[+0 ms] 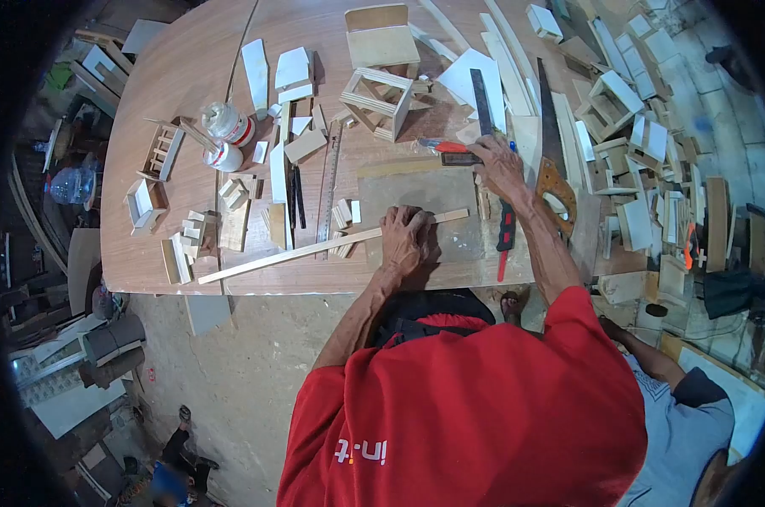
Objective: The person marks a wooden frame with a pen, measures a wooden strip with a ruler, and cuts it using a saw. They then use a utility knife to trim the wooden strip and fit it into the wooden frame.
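My left hand (404, 237) is closed over a long thin wooden strip (289, 253), which runs slantwise from the table's front left across a flat board (450, 241). At the board's far right corner, my right hand (502, 171) has its fingers closed on a try square (481, 101). The square's dark blade points away from me. A red-handled tool (448, 146) lies by the square's stock. Just right of the board is a red-and-black cutter-like tool (507, 232), and beyond it a handsaw (557, 190) with a wooden handle.
Two glue-stained jars (226, 156), a ruler (330, 186) and small wooden blocks (198, 230) stand left of the board. An open wooden frame (378, 101) sits behind it. Wooden box pieces (644, 139) crowd the right. Another person (687, 422) is close by on my right.
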Available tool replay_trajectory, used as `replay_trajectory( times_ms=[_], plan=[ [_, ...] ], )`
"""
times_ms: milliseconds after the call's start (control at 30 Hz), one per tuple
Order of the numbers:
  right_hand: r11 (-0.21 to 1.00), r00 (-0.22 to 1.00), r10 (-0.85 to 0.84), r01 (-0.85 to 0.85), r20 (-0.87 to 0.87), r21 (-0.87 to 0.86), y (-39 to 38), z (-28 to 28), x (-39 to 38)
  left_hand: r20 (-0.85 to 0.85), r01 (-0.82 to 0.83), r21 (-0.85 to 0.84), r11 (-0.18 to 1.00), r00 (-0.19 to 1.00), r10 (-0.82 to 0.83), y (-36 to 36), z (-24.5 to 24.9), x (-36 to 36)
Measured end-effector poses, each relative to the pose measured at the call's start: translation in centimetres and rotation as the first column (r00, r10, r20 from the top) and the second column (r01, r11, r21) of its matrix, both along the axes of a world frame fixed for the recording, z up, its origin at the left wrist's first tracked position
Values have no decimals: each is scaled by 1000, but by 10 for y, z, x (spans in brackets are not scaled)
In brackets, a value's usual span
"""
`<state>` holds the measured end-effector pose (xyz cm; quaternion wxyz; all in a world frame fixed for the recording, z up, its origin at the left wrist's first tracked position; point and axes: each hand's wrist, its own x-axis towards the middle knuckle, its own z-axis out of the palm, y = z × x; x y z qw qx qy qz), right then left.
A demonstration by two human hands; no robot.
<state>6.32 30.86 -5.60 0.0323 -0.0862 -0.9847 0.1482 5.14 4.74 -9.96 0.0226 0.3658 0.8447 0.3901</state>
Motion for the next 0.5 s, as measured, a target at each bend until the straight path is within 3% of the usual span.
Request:
replay_trajectory(
  times_ms=[133, 233, 500],
  plan=[
    [999, 999, 33, -32, -13, 28, 9, -7, -5, -16, -10, -1, 1000, 1000, 10, 1, -1, 1],
    [999, 991, 47, -45, -122, 14, 17, -10, -2, -18, -2, -8, 1000, 1000, 1, 1, -1, -1],
    [995, 983, -67, 77, -170, 56, 65, -6, -11, -17, 14, -7, 1000, 1000, -14, 0, 5, 1]
  ],
)
